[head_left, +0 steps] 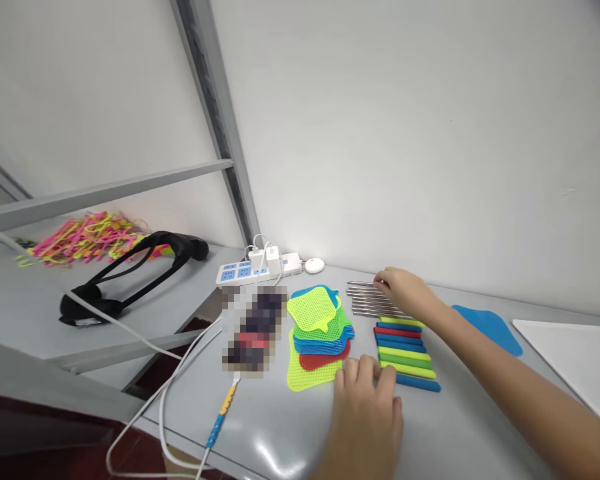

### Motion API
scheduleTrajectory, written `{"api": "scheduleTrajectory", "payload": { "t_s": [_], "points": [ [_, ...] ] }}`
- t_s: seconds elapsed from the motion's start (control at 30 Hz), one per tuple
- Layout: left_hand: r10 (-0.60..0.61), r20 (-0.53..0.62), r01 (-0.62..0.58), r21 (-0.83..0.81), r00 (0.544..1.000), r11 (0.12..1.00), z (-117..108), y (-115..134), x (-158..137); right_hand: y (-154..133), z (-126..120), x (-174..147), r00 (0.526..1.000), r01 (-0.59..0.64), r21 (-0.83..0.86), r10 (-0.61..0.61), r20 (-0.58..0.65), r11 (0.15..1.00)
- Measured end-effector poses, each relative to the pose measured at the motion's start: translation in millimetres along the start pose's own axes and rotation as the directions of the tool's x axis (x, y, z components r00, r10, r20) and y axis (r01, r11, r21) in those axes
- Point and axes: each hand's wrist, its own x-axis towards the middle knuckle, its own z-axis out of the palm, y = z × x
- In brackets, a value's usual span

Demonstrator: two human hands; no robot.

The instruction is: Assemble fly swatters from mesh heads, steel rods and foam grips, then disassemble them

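My right hand [403,288] reaches over a row of thin metal rods [375,308], its fingers pinched together at a rod on the far side. My left hand [365,397] lies low over the table with bent, slightly parted fingers and nothing visible in it. It is between a stack of fly swatter heads [314,310] in yellow, green, blue and red and a row of coloured tube handles [405,357]. A blue fly swatter head [489,329] lies apart, beyond my right forearm.
A white power strip [260,269] with plugged chargers stands by the wall, beside a round white device [315,265]. A blurred-out phone-like object [255,332] has a cable attached. Left are a black headset strap [137,267] and pink-yellow strips [93,235]. A white board [575,353] lies right.
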Motion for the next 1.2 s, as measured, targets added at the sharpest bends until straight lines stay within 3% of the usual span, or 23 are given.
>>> {"api": "scheduleTrajectory", "payload": {
  "t_s": [0.17, 0.3, 0.43, 0.53, 0.67, 0.73, 0.77, 0.83, 0.93, 1.0, 1.07, 1.2],
  "points": [
    [0.009, -0.034, -0.008, 0.047, 0.999, 0.999, 22, -6, -1, -1, 27, 55, 0.992, 0.091, 0.016, -0.092, 0.091, 0.996],
    [0.046, -0.126, -0.032, 0.111, 0.991, 0.993, 37, -7, -2, -9, 36, 68, 0.976, 0.176, 0.010, -0.176, 0.129, 0.984],
    [0.061, -0.189, -0.042, 0.102, 0.980, 0.994, 47, -7, -2, -16, 36, 68, 0.975, 0.212, -0.038, -0.209, 0.081, 0.977],
    [0.070, -0.264, -0.064, 0.033, 0.962, 0.997, 49, -7, -1, -21, 27, 61, 0.983, 0.183, -0.073, -0.184, -0.007, 0.980],
    [0.080, -0.279, -0.151, -0.245, 0.957, 0.958, 33, -5, -1, -26, -3, 37, 0.978, 0.069, -0.073, -0.082, -0.192, 0.995],
    [0.062, -0.294, -0.178, -0.386, 0.954, 0.905, 18, -4, -1, -34, -24, 17, 0.934, 0.021, 0.001, -0.019, -0.358, 1.000],
    [0.037, -0.315, -0.181, -0.440, 0.948, 0.880, 12, -4, -2, -40, -35, 5, 0.860, 0.045, 0.125, 0.025, -0.510, 0.991],
    [-0.047, -0.348, -0.160, -0.541, 0.936, 0.826, 1, -4, -2, -56, -55, -21, 0.692, 0.218, 0.345, 0.104, -0.714, 0.913],
    [-0.190, -0.343, -0.124, -0.713, 0.920, 0.690, -5, -4, -1, -85, -76, -56, 0.582, 0.425, 0.635, 0.342, -0.738, 0.645],
    [-0.247, -0.295, -0.104, -0.810, 0.923, 0.577, -6, -4, 0, -100, -82, -75, 0.563, 0.480, 0.757, 0.505, -0.654, 0.444],
    [-0.256, -0.229, -0.067, -0.854, 0.939, 0.515, -5, -4, 1, -107, -83, -89, 0.578, 0.499, 0.820, 0.598, -0.555, 0.280],
    [-0.243, -0.119, 0.034, -0.837, 0.963, 0.547, -5, -5, 2, -109, -78, -103, 0.658, 0.476, 0.877, 0.633, -0.407, 0.069]
  ]
}}
